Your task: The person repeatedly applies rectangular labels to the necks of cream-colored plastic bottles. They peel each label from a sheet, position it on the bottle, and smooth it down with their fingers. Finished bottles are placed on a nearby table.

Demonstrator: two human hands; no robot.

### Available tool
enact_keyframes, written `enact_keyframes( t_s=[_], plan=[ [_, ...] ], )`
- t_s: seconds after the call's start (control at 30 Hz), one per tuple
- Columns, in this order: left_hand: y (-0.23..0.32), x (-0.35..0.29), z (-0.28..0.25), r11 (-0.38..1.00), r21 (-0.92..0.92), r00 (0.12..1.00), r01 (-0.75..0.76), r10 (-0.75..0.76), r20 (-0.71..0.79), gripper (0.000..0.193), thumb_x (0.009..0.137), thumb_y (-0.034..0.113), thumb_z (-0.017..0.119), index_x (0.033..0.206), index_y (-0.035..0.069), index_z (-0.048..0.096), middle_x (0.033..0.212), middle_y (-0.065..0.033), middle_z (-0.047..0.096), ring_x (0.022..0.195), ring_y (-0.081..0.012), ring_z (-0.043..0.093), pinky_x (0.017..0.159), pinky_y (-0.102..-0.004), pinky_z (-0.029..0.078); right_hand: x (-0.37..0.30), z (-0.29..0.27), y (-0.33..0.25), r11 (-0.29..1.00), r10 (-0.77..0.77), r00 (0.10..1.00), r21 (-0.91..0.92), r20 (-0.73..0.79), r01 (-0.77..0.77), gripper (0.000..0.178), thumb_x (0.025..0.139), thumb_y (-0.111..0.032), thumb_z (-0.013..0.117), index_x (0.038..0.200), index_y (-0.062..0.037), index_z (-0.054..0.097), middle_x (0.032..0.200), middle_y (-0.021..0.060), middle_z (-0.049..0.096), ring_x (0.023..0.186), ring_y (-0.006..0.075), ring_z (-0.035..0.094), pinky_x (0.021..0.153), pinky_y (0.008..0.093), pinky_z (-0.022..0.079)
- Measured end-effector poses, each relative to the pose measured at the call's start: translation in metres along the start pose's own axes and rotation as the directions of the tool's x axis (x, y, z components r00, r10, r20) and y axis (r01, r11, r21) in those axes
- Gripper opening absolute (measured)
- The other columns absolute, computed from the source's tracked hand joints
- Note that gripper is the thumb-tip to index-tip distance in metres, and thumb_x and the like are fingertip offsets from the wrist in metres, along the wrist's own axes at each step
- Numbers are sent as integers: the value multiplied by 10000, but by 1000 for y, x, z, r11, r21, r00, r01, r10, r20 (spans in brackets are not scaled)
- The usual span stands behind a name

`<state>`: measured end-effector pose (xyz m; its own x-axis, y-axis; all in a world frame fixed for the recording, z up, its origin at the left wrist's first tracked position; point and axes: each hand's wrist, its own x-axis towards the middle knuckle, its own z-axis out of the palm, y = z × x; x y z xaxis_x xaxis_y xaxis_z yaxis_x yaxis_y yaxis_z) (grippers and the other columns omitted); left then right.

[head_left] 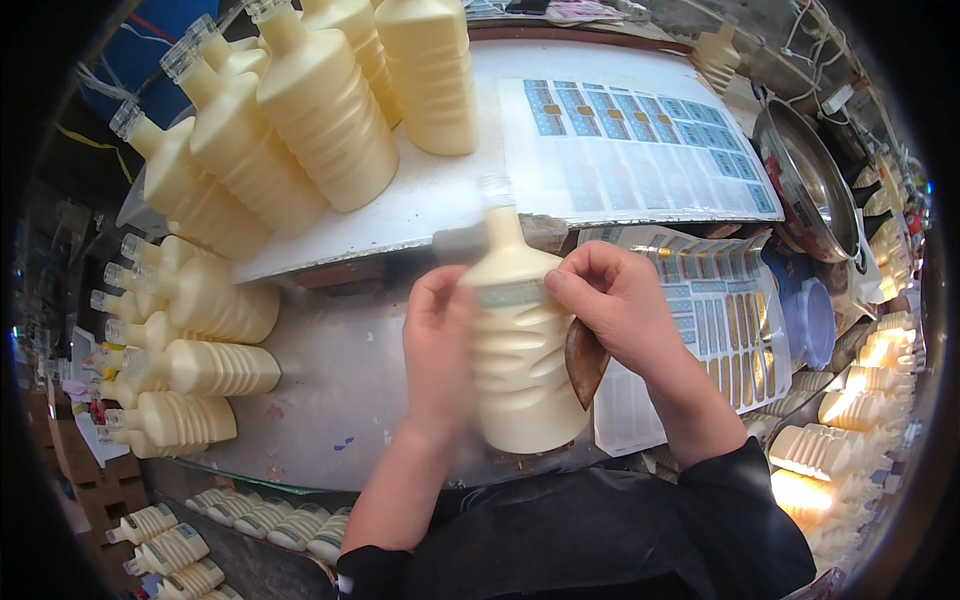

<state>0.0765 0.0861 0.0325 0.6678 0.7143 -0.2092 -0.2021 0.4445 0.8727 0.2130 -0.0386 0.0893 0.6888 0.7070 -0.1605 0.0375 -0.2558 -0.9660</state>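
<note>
Bottle, mouth blurred, between blurred left hand and clearer right hand.

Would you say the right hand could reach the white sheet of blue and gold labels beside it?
Probably yes: the sheet lies close beside the right hand, though those fingers are busy at a cream plastic bottle.

A worker before me wears a black top, its sleeves ending on the forearms, a small white mark near the left cuff; left hand and right hand bare.
</note>
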Motion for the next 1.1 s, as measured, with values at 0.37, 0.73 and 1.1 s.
enact_keyframes(
  t_s=[0.37,0.73,1.1],
  plan=[
    [-1,-1,7,998,9,997,-58,58,-45,292,994,143,684,1232,20,566,1154,-73,630,1047,-133,600,934,-298,505,2,0,7,1000,-16,999,18,-39,17,137,943,-123,736,887,-20,665,787,-32,657,714,19,572,633,192,460],
    [-9,0,1,997,44,997,-66,68,-47,258,1021,112,631,1254,21,567,1178,-67,618,1069,-133,588,955,-298,491,17,-15,35,978,44,999,203,9,-45,138,941,-106,725,947,-53,598,750,-61,595,636,-3,500,565,181,408],
    [-6,1,0,999,-49,998,-22,20,-53,218,1028,84,616,1237,30,584,1178,-48,624,1059,-124,596,946,-288,501,14,-6,39,960,101,984,245,145,-134,244,1048,-228,629,1153,-36,519,917,8,644,819,36,590,727,205,488]
  ],
)
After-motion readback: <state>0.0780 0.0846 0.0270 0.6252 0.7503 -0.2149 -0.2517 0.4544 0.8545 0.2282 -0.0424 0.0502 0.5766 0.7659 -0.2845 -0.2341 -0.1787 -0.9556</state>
